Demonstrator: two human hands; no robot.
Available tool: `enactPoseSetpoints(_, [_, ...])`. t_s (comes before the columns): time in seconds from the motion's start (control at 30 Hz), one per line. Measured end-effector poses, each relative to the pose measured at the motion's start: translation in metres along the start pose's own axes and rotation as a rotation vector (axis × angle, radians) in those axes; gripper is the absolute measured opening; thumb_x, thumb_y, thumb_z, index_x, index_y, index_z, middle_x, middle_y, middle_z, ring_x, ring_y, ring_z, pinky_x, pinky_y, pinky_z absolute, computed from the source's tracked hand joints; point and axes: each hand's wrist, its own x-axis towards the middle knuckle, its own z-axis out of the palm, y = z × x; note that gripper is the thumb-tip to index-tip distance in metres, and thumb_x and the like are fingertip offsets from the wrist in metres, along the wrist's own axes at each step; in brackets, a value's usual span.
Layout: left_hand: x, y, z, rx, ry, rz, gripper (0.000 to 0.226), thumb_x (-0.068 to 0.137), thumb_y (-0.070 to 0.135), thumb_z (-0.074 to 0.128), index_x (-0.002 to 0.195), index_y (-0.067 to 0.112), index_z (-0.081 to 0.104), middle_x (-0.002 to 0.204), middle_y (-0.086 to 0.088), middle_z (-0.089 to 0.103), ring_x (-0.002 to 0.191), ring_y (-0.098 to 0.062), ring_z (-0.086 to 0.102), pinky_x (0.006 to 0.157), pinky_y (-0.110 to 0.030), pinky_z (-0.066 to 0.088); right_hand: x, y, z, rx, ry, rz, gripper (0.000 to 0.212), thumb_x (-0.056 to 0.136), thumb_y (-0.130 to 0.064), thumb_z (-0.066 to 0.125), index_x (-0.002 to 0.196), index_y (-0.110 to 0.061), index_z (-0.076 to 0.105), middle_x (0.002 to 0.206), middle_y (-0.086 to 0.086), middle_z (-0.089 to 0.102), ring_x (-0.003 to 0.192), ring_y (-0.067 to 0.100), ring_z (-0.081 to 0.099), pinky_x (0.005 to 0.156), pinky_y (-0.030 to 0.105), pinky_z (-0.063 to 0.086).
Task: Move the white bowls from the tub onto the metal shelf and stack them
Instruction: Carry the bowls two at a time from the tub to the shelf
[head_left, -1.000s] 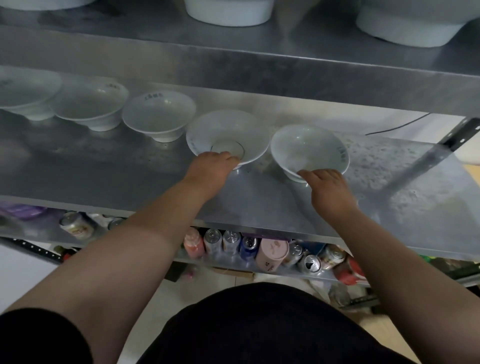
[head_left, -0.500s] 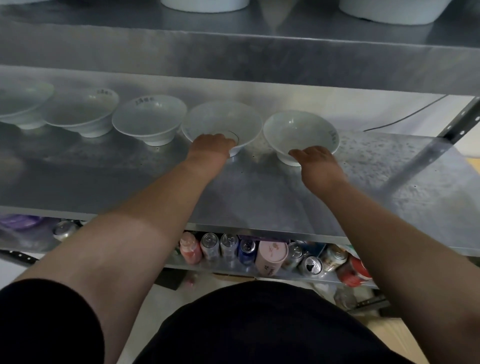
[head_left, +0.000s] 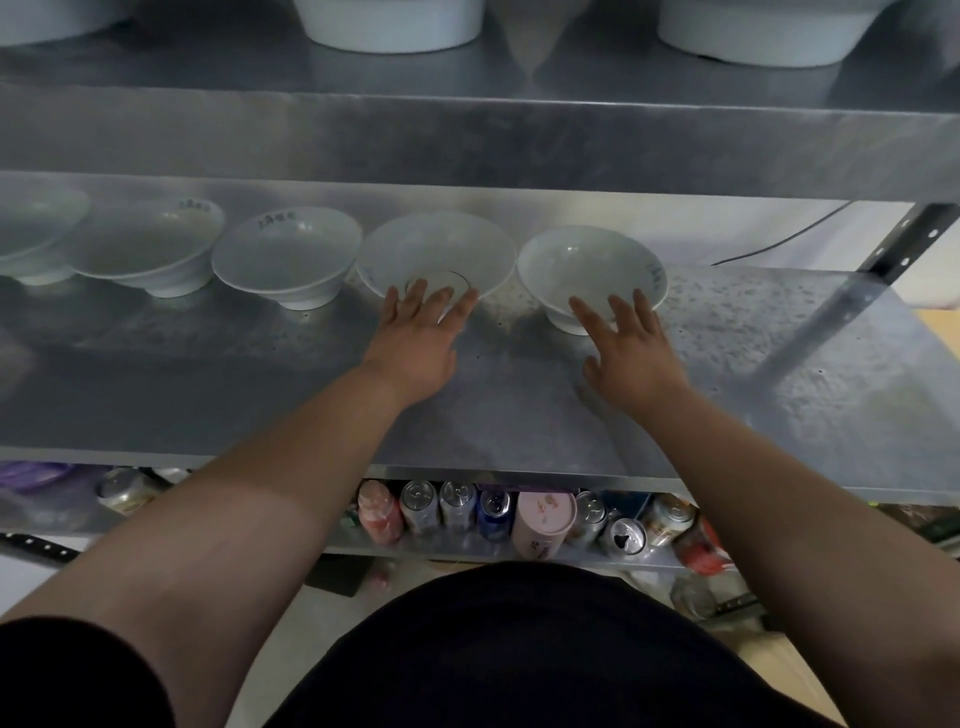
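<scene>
The person wears a plain black top (head_left: 519, 654), seen as a dark rounded mass with no print showing. A short black sleeve (head_left: 67, 675) ends in a curved hem on the left arm; forearms, left hand (head_left: 415, 345) and right hand (head_left: 634, 358) are bare

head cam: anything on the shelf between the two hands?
No. Between the left hand and the right hand, only bare metal shelf shows in the head view.

Dim, grey light, brightest toward 3 o'clock, puts a soft sheen on the dull silver metal shelf (head_left: 737, 312). Toward 9 o'clock everything turns hazy; edges bow.
</scene>
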Motion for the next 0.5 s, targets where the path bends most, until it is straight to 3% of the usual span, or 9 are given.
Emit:
enactPoseSetpoints(0.17, [0.004,-0.004,-0.001,-0.032,-0.033,0.008,0.079,0.092,0.032,0.047,0.156,0.031,0.001,0.162,-0.003,0.017,0.15,-0.033,0.005,0.121,-0.053,-0.001,0.001,-0.004,-0.008,-0.022,-0.084,0.015,0.08,0.092,-0.035,0.055,0.156,-0.035,0.007,0.161,0.02,0.015,0.149,0.042,0.002,0.119,0.054,0.01])
enactPoseSetpoints(0.23, [0.001,-0.005,-0.006,-0.108,-0.045,0.012,0.075,0.092,0.033,0.047,0.156,0.03,0.006,0.162,-0.002,0.017,0.151,-0.03,0.005,0.122,-0.05,0.002,-0.004,-0.01,-0.016,0.014,-0.079,0.01,0.076,0.092,-0.034,0.055,0.156,-0.03,0.014,0.161,0.018,0.017,0.15,0.04,0.004,0.119,0.054,0.011])
enactPoseSetpoints(0.37, [-0.038,-0.008,-0.034,-0.572,0.095,-0.018,0.056,0.092,0.029,0.057,0.145,0.025,0.04,0.147,-0.002,0.041,0.136,-0.019,0.038,0.111,-0.036,0.035,-0.04,-0.033,-0.036,0.37,0.053,-0.02,0.056,0.086,-0.022,0.061,0.141,-0.017,0.049,0.143,0.017,0.05,0.138,0.039,0.04,0.109,0.056,0.037])
enactPoseSetpoints(0.5, [-0.105,-0.014,-0.056,-0.893,0.035,-0.133,0.044,0.092,0.027,0.065,0.134,0.025,0.05,0.133,0.006,0.054,0.122,-0.007,0.052,0.102,-0.027,0.043,-0.092,-0.069,-0.063,0.695,-0.021,0.238,0.046,0.089,-0.019,0.064,0.134,-0.022,0.055,0.135,-0.001,0.058,0.121,0.015,0.054,0.103,0.035,0.044])
